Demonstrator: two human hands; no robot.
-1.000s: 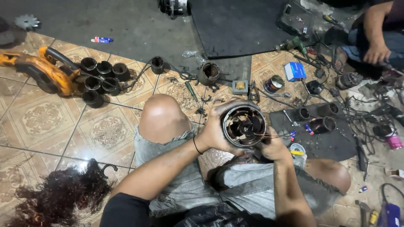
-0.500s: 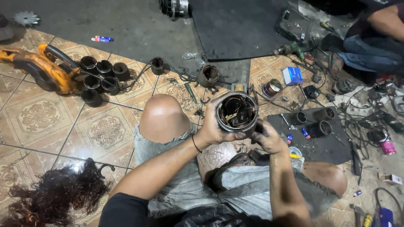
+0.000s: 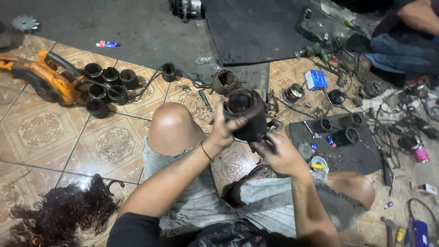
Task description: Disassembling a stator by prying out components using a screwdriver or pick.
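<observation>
- left hand (image 3: 225, 130) grips the dark cylindrical motor housing (image 3: 247, 114) from its side.
- right hand (image 3: 279, 153) clasps the housing's lower end, above the tiled floor (image 3: 45, 132).

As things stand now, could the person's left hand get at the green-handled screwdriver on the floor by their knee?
Probably not right away. The left hand is wrapped around the dark cylindrical housing, so its fingers are taken up. The screwdriver lies bare on the tile just beyond the raised knee, with nothing on top of it.

The cylinder (image 3: 244, 114) was dark, dull metal (grimy, rough-looking); the floor tiles (image 3: 41, 132) were glossy ceramic; the shorts (image 3: 192, 196) were worn denim.
</observation>
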